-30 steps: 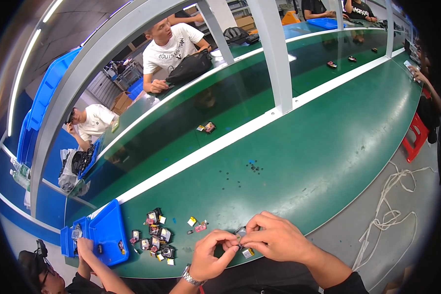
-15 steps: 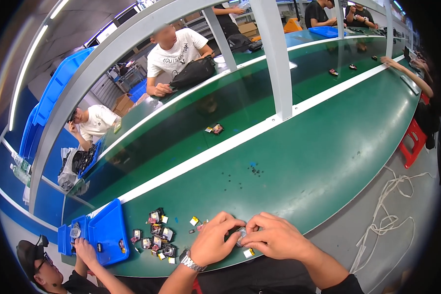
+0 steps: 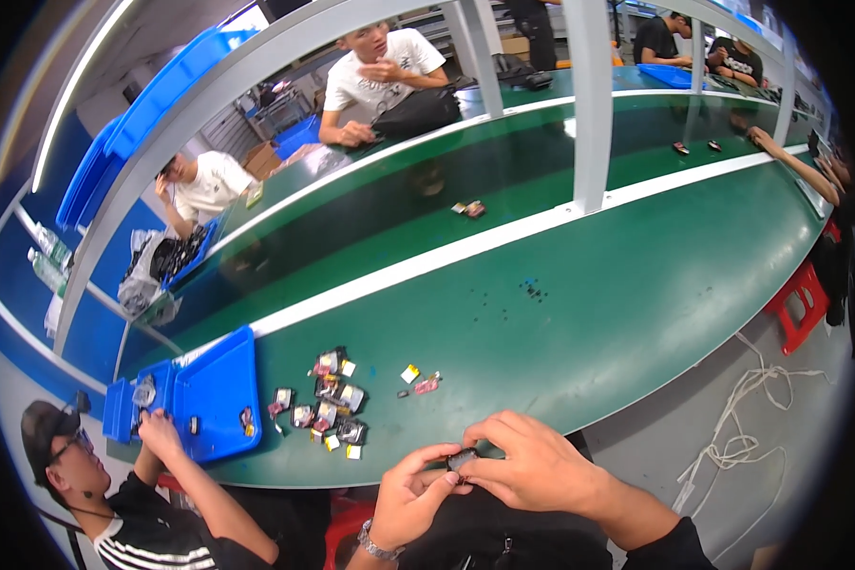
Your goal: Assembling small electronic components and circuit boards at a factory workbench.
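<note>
A small dark housing with a grey face is held in front of my body, just off the near table edge. My left hand, with a metal watch on its wrist, pinches it from the left with thumb and fingers. My right hand closes on its other side, thumb and fingertips on the rim. Fingers cover much of the housing, so its exact kind is unclear. Beyond my hands lie a pink-red small part and a yellow-and-white flat piece. A pile of small black electronic modules sits to the left.
A blue tray with a few parts stands at the left, where a co-worker's hand reaches into smaller blue bins. Tiny black bits lie on the green table. A grey post rises from the white divider. Other people sit beyond.
My hands have drawn back from the table toward my body, holding the housing, whose grey face now shows more. The view has shifted. Across the table a person has raised a hand.
</note>
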{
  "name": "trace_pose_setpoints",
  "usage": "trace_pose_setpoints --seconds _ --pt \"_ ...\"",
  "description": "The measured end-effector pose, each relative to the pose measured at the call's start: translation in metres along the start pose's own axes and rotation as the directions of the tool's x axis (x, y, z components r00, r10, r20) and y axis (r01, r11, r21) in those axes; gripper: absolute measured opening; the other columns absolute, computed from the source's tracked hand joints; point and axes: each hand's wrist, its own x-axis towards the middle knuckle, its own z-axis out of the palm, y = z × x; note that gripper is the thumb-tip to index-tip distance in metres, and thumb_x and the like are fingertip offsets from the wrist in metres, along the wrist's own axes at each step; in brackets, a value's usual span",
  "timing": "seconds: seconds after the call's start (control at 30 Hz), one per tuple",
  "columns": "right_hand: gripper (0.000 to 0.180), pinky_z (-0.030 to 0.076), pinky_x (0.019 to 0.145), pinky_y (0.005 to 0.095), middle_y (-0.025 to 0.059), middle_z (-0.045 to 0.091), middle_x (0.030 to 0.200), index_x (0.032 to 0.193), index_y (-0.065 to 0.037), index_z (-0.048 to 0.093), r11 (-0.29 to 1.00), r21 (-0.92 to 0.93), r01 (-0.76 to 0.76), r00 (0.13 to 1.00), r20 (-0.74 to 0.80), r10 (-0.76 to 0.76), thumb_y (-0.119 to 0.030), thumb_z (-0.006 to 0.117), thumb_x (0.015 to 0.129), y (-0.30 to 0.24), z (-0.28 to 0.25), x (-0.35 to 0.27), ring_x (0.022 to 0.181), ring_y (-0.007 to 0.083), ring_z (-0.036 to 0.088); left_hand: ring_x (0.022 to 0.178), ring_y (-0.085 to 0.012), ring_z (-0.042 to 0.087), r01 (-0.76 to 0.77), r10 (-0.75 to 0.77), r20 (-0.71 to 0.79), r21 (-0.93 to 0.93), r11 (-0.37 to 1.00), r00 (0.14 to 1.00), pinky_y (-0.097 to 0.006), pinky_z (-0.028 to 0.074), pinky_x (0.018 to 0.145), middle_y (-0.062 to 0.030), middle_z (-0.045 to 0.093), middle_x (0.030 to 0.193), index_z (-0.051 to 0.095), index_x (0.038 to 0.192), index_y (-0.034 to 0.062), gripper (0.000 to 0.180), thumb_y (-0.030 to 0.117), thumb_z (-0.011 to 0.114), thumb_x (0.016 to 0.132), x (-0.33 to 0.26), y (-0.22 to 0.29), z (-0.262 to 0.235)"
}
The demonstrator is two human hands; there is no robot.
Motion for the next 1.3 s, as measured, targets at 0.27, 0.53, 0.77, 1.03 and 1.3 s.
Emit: trace_pose_setpoints --seconds 0.27,0.53,0.77,1.03,1.3 --pt "0.015 0.049 0.075 0.0356 0.0067 0.062 0.108 0.085 -0.005 0.066 0.996 -0.038 0.079 0.995 0.062 -0.076 -0.014 0.078 0.081 -0.025 0.024 0.001 0.097 0.0234 0.061 0.122 -0.0256 0.063 -0.131 0.158 0.043 -0.373 0.919 0.987 -0.042 0.058 0.100 -0.0213 0.058 0.137 0.048 0.139 -0.0089 0.039 -0.007 0.054 0.101 -0.041 -0.041 -0.013" --pt "0.017 0.049 0.076 0.0353 0.0078 0.063 0.108 0.084 -0.003 0.067 0.996 -0.012 0.089 0.982 0.171 -0.086 -0.016 0.078 0.081 -0.037 0.028 0.000 0.097 0.0238 0.060 0.116 -0.0242 0.066 -0.117 0.122 -0.013 -0.375 0.920 0.993 -0.040 0.058 0.098 -0.0210 0.059 0.136 0.050 0.136 -0.0076 0.035 -0.005 0.054 0.102 -0.057 -0.065 -0.013" --pt "0.021 0.049 0.078 0.0353 0.0089 0.062 0.111 0.088 -0.002 0.068 0.992 -0.119 0.044 0.986 0.166 -0.024 -0.017 0.079 0.079 -0.038 0.039 -0.014 0.102 0.0248 0.061 0.120 -0.0233 0.065 -0.048 0.057 0.010 -0.395 0.917 0.998 -0.039 0.059 0.099 -0.0195 0.059 0.138 0.051 0.134 -0.0069 0.031 -0.004 0.052 0.104 -0.059 -0.075 -0.012" --pt "0.019 0.050 0.081 0.0361 0.0082 0.063 0.112 0.088 -0.002 0.069 0.997 -0.071 -0.039 0.987 0.155 0.050 -0.015 0.078 0.079 -0.037 0.045 -0.021 0.107 0.0252 0.060 0.121 -0.0239 0.064 -0.028 0.036 0.011 -0.397 0.917 0.999 -0.040 0.057 0.101 -0.0194 0.061 0.136 0.052 0.134 -0.0069 0.030 -0.001 0.053 0.105 -0.055 -0.086 -0.017" --pt "0.014 0.052 0.092 0.0394 0.0088 0.063 0.117 0.091 -0.002 0.071 0.988 0.033 -0.152 0.986 0.078 0.150 -0.008 0.077 0.080 -0.035 0.057 -0.030 0.112 0.0280 0.059 0.120 -0.0246 0.065 -0.049 0.041 -0.029 -0.409 0.911 0.999 -0.038 0.057 0.102 -0.0197 0.063 0.133 0.054 0.131 -0.0075 0.028 -0.001 0.056 0.104 -0.053 -0.089 -0.015"
